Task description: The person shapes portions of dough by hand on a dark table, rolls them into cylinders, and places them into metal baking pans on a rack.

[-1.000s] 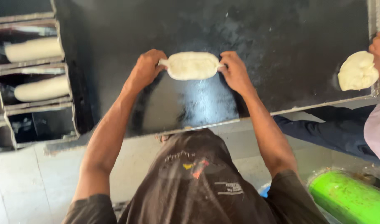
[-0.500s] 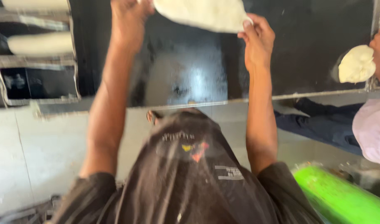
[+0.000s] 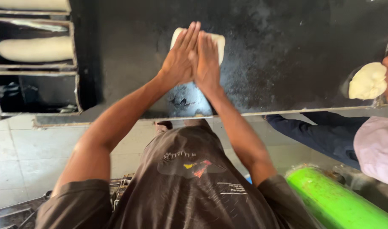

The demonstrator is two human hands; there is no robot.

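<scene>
Pale flattened dough piece on the dark table is being pressed under the left hand and right hand, fingers flat and outstretched; rolling it tighter probably comes next.

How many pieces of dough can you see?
4. One lies under both hands on the dark table. One sits by a co-worker's hand at the right edge. Two long ones lie in trays at the left. More may be hidden.
</scene>
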